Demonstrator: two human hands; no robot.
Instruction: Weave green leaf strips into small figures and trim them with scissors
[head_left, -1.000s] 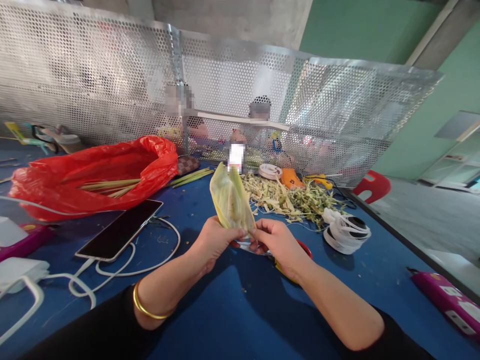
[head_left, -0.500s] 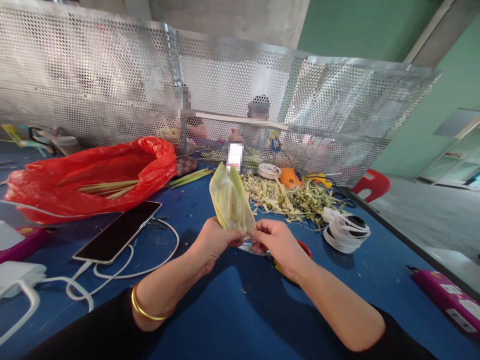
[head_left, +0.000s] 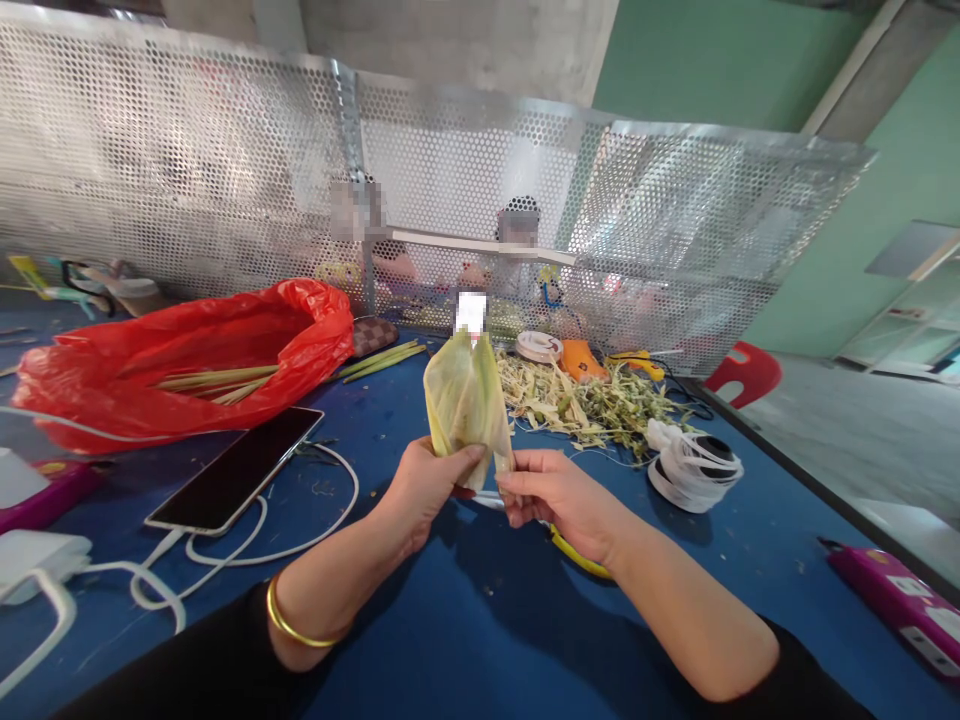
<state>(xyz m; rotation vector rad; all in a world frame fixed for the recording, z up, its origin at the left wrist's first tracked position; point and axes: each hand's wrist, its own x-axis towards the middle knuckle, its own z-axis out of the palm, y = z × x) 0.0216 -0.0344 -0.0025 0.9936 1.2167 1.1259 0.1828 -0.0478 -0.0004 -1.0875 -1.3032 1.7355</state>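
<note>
A pale yellow-green corn husk [head_left: 463,395] stands upright in front of me above the blue table. My left hand [head_left: 429,482] is closed on its lower end, thumb pressed across the front. Between the thumb and fingers of my right hand [head_left: 551,495] is the lower right edge of the same husk, pulled a little away from the rest. Beneath the hands lie scissors with a yellow handle [head_left: 581,556], mostly covered by my right hand. Behind the husk is a heap of dry husk scraps [head_left: 577,400].
Left: a red plastic bag [head_left: 97,370] holding long stalks, a phone [head_left: 236,470] on a white cable, green stalks [head_left: 382,362]. Right: a roll of white ribbon [head_left: 694,470] and a purple power strip [head_left: 892,600]. A tape roll [head_left: 538,347] sits before the perforated metal screen [head_left: 465,150].
My right hand has drawn slightly right and down, parting the husk's right edge from the rest. The left thumb has shifted up a little. The scissors' red handle is now hidden.
</note>
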